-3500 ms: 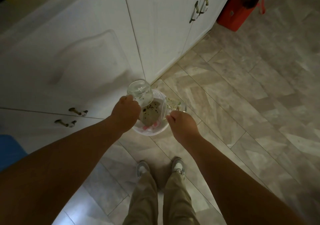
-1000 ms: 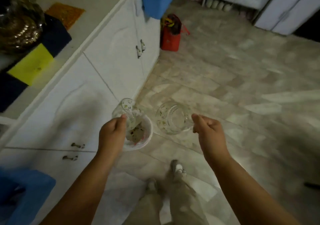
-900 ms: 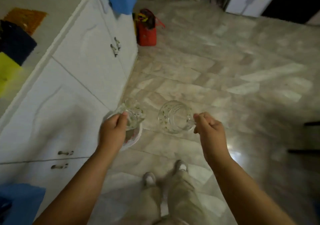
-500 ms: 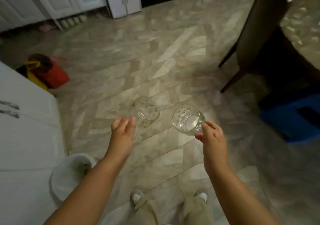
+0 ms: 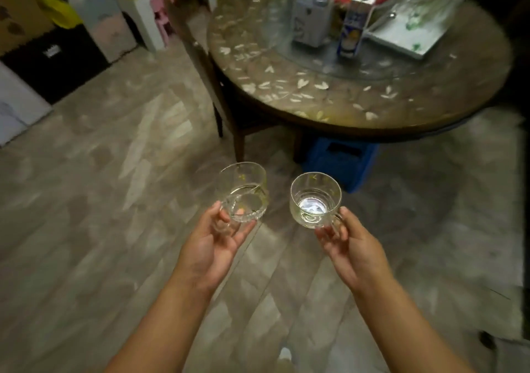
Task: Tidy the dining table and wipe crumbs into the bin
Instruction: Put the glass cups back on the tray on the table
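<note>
We carry 2 glass cups, left hand fingers gripping one cup, right hand fingers gripping the other cup; next, we judge, set both on the table.

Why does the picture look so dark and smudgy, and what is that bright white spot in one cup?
Head view: the room is dim, so colours look muddy; the floor and table smear with motion blur, while the hands stay fairly sharp; the white spot is glare in the bottom of the cup held by the right hand; the wide lens darkens the corners.
</note>
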Available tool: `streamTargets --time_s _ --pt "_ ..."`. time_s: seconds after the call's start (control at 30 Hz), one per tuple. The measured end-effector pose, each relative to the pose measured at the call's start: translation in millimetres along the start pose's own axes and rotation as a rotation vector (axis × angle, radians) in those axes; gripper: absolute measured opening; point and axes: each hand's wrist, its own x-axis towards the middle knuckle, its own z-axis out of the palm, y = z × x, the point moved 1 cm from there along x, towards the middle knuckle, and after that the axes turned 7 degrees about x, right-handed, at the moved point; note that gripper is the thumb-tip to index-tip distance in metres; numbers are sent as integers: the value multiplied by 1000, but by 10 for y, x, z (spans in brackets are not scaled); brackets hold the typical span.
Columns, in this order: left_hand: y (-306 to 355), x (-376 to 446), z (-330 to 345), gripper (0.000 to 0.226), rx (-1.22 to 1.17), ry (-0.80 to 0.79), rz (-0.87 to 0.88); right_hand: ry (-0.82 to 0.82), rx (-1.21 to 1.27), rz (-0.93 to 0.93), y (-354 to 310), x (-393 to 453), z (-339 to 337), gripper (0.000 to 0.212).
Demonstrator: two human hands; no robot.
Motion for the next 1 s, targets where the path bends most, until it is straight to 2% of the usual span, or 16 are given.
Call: streamTargets --time_s 0.1,0.2,0.3,0.43,0.57,0.67,0.77,0.83,0.9,0.97,1.0 --pt "6 355 489 29 9 -169 -66 -1 122 -13 -460 186 -26 31" --pt "64 689 835 30 -20 -247 -129 -49 213 -16 -752 396 60 37" --pt "139 1073 1217 40 -12 -336 -157 -100 273 -25 -1036 647 281 36" --pt "246 1668 1690 48 10 -399 -219 -76 294 -113 -1468 957 611 36" --pt "358 2309 2213 45 25 -429 -291 -58 314 -189 -1925 1377 925 29" --pt "348 2735 2610 46 82 -401 -317 -75 300 -244 -2261 1670 1069 42" --pt "251 3076 2930 49 145 -370 -329 -71 304 -268 -2562 1913 1086 43" --pt "141 3326 3203 58 195 -382 -350 -60 316 -284 -2828 2114 1038 39" --pt "34 3521 3457 57 222 -394 -348 -37 325 -295 -3055 2301 990 35" --pt "-95 3740 3738 54 261 -404 -319 -58 342 -296 -3327 2541 922 47" --pt "-187 3865 3915 60 289 -394 -283 -64 357 -292 -3500 2699 868 55"
